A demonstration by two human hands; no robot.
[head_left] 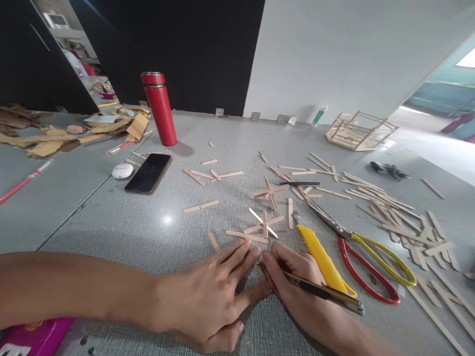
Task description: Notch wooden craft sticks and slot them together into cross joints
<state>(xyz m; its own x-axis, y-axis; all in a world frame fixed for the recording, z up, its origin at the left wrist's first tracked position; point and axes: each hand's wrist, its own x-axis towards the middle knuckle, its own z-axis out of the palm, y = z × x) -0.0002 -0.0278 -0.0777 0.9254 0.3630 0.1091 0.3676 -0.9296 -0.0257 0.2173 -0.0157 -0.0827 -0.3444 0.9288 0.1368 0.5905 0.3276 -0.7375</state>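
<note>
My left hand [218, 291] lies on the grey table with its fingers stretched out and apart. Its fingertips are beside a wooden craft stick [247, 236]; whatever may be under them is hidden. My right hand [297, 279] is closed round a slim black and gold cutter knife [322, 289], whose tip points at the left fingers. Just beyond the hands, crossed craft sticks form a star shape [264, 225], and a second star [270, 193] sits farther back. A yellow-handled saw-edged knife [322, 257] and scissors with red and yellow handles [345, 235] lie right of my right hand.
Loose craft sticks [408, 230] are heaped at the right. A stick frame [359, 132] stands at the back right. Toward the left are a red flask [160, 111], a phone [148, 173], a white earbud case [122, 171] and cardboard scraps [52, 136]. Panels rise behind the table.
</note>
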